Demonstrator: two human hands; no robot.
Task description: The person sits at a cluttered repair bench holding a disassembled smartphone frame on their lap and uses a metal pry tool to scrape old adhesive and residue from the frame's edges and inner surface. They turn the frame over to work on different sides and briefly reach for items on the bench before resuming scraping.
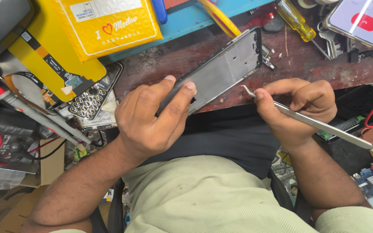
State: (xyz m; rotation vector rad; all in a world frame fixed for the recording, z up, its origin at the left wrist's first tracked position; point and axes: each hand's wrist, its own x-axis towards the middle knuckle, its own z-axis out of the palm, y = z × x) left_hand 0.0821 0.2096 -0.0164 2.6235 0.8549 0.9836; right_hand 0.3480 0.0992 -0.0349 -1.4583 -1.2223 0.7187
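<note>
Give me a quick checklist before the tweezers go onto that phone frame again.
1. Left hand grips the phone frame at its near end: ok.
2. Right hand holds the tweezers firmly: ok.
3. Curved tweezer tip aimed toward the frame, not touching it: ok.
4. Far end of the frame steady on the workbench: cannot tell.
5. Bench around the frame free of clutter: not ok, yellow screwdriver close by.
</note>
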